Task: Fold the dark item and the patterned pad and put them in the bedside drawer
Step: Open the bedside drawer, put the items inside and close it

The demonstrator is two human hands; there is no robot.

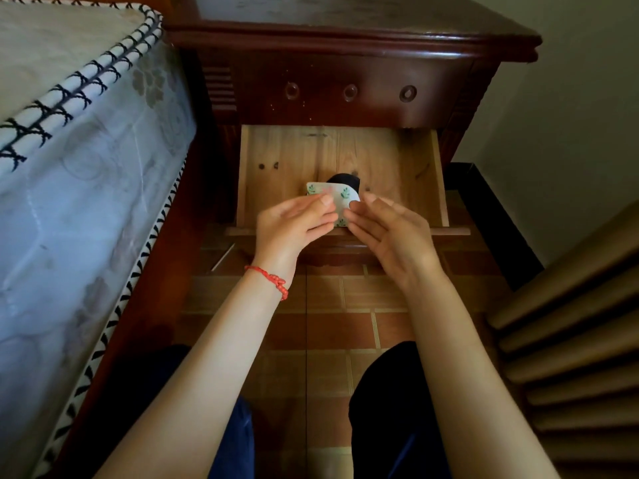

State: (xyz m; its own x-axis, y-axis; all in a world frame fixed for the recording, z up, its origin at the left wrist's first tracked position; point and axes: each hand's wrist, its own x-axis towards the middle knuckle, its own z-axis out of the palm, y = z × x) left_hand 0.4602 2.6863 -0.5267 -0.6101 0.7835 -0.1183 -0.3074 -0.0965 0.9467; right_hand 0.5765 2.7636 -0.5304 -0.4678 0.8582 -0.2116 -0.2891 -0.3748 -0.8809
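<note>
Terracotta tiled floor (321, 326) underfoot, pale wall at the right. At far left, a mattress (69, 167) in pale quilted fabric with black-and-white stitched piping along its edge, on a dark red wooden bed frame. Next over, a dark red bedside cabinet (345, 39) with three round holes in its upper front. Below those, the bedside drawer (428, 174) pulled out, bare pale wood inside.

Over the drawer's front edge, the left hand (294, 223), a red bracelet (271, 276) on the wrist, thumb and fingers pinching the left part of the patterned pad (330, 193). Pad pale with small green leaf prints, held above the front part of the drawer, upper right corner rounded. Just behind the pad, low in the drawer, the dark item (345, 178), only a black rounded top showing.

Right of the pad, the right hand (387, 233), fingers nearly straight and loosely spread, fingertips at the pad's right edge; cannot tell whether truly pinching or only touching.

Further right, slatted wooden furniture (570, 323) at the frame's edge. At the bottom, knees in dark blue trousers (387, 409).
</note>
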